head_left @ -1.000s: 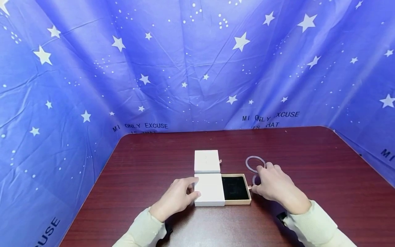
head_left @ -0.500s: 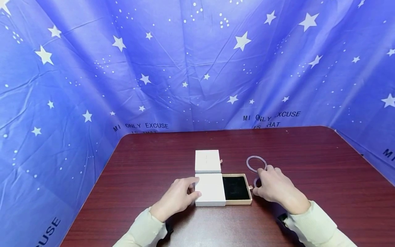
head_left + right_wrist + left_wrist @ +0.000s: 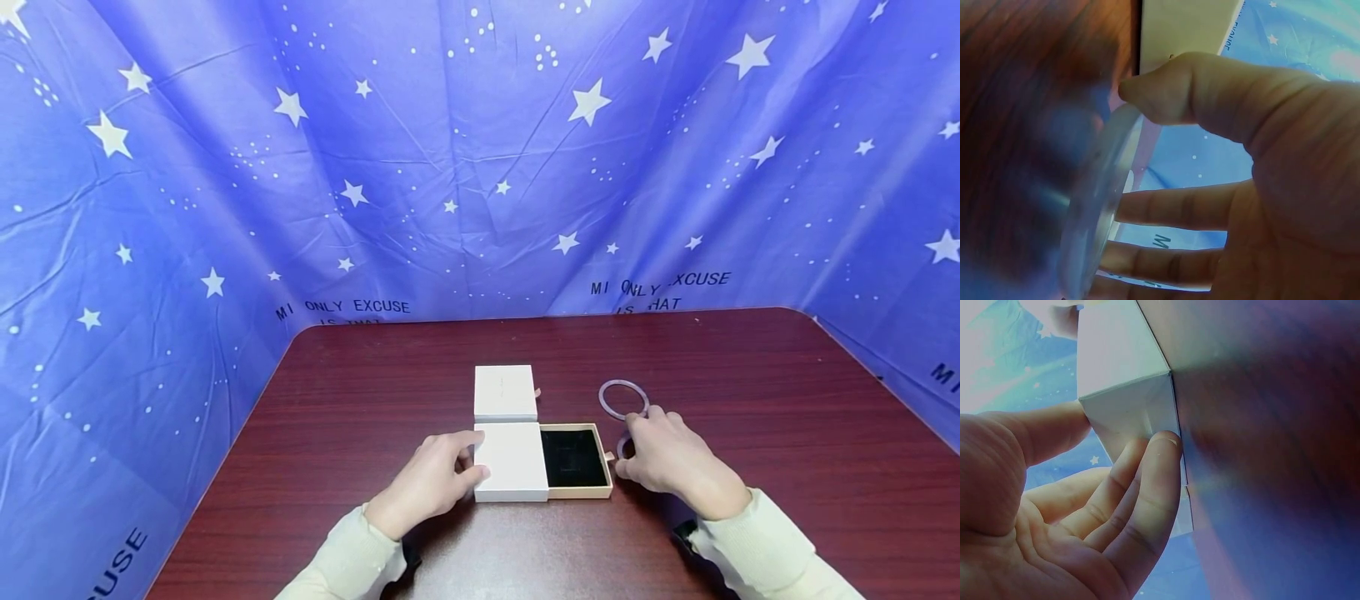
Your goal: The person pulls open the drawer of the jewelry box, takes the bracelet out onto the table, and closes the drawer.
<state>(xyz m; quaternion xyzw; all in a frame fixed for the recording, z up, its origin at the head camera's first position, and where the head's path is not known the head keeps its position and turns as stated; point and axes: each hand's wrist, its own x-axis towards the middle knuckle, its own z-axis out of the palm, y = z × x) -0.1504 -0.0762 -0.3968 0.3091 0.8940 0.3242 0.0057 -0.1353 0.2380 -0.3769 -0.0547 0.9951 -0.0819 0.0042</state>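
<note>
A white drawer-style jewelry box (image 3: 512, 462) lies on the table, its black-lined drawer (image 3: 573, 457) pulled out to the right. My left hand (image 3: 431, 471) holds the box's left end. In the left wrist view the thumb is at its upper edge and fingers (image 3: 1157, 469) press its end face. Right of the drawer, my right hand (image 3: 671, 454) grips a pale translucent bangle (image 3: 1094, 206) low over the table, thumb on one edge and fingers on the other. It is mostly hidden in the head view. Just behind that hand lies another lilac bangle (image 3: 624, 382).
A second white box (image 3: 504, 392), shut, stands directly behind the first, with a small pink tab on its right side. The dark red wooden table (image 3: 360, 400) ends at a blue curtain (image 3: 450, 250) with white stars along the back and sides.
Over the last second the right hand shifts very slightly around the bangle. The left hand and both boxes stay put; the whole view drifts a little.
</note>
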